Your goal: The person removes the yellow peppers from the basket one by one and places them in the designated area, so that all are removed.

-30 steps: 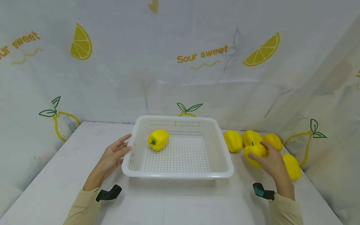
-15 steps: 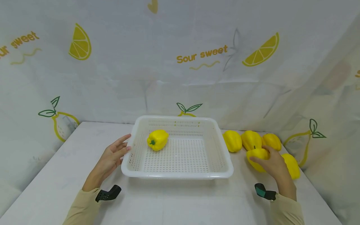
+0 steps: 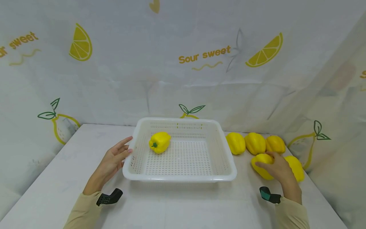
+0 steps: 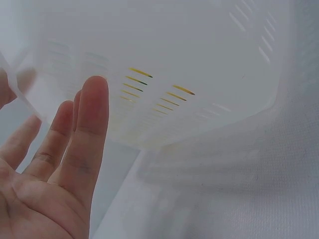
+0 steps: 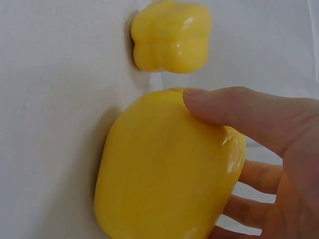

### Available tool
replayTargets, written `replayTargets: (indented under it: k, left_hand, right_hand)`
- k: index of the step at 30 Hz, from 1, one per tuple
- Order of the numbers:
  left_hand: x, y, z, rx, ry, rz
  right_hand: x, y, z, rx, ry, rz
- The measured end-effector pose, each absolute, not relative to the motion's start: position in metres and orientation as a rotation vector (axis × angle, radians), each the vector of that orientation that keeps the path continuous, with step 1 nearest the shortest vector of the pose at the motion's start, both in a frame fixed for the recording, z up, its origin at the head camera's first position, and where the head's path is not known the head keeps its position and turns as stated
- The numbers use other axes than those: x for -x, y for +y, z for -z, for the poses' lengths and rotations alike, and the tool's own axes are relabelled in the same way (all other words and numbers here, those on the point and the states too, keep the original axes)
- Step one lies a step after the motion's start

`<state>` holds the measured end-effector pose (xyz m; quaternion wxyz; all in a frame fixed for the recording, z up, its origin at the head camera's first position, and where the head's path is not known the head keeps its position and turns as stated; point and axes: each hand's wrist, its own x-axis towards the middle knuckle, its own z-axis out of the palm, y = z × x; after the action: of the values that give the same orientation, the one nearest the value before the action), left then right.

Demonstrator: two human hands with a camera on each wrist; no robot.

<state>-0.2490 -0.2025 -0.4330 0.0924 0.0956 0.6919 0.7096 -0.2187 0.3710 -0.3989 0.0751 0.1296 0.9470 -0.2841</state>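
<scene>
On the right of the head view, my right hand (image 3: 281, 168) grips a yellow bell pepper (image 3: 260, 168). Its thumb lies along the pepper's near side; in the right wrist view the held pepper (image 5: 159, 169) fills the middle, close over the white surface, and the other fingers are partly behind it. My left hand (image 3: 112, 162) is at the left side of a white slotted basket (image 3: 180, 178), fingers fairly straight and tips right at the rim. In the left wrist view its fingers (image 4: 89, 134) lie against the basket's outer wall. One yellow bell pepper (image 3: 160, 142) with a green stem lies inside the basket.
Behind the right hand, yellow bell peppers stand in a row: one (image 3: 235, 143) beside the basket, one (image 3: 255, 143) in the middle, one (image 3: 275, 144) at right. Another pepper (image 3: 296, 168) sits right of the hand. A lemon-printed curtain (image 3: 160, 63) backs the white table (image 3: 177, 206).
My right hand has drawn its pepper slightly toward me and to the right, away from the row behind; the pepper has tilted so its stem no longer shows. The left hand and basket stay put.
</scene>
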Motion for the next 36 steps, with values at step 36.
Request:
replayTargets:
  k: [36]
  left_hand:
    - [0.2485, -0.2022, 0.4324, -0.284, 2.053, -2.11]
  right_hand:
    - [0.2128, 0.3655, 0.3904, -0.38, 2.957, 0.821]
